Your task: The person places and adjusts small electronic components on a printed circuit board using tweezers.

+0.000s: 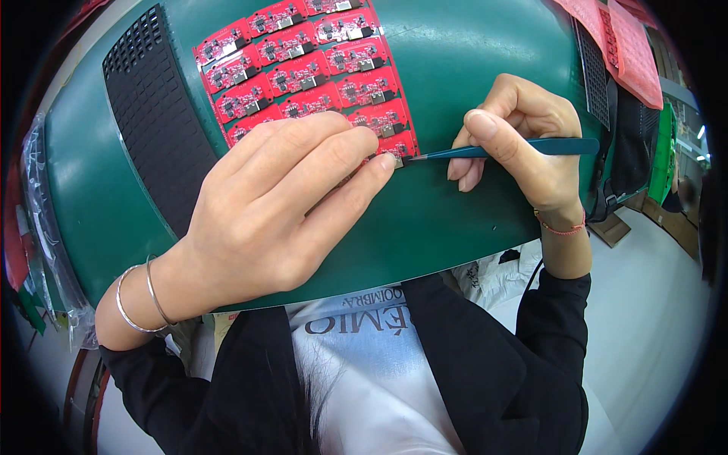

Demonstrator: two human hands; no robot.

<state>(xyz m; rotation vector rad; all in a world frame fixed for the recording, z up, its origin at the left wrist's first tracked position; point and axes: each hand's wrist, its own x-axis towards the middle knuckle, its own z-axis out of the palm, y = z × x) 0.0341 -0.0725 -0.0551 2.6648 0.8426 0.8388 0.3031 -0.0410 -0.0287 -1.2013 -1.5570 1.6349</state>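
A panel of red circuit boards (296, 73), joined in rows and carrying small black and silver parts, lies on a green work surface (455, 220). My left hand (265, 197) reaches over the panel's near end and covers some boards. Its thumb and index finger close on the board at the near right corner; what lies beneath the fingers is hidden. My right hand (523, 144) is closed around dark blue tweezers (563, 146), held nearly level. The tweezers' fine tips point left and meet a small dark part at that same corner, beside my left thumb.
A long black tray strip with rows of small pockets (155, 114) lies left of the panel. Clear plastic wrapping (57, 235) hangs along the left edge. At the far right are pink bubble wrap (637, 64), a black grid tray (591, 72) and a green bin (665, 144).
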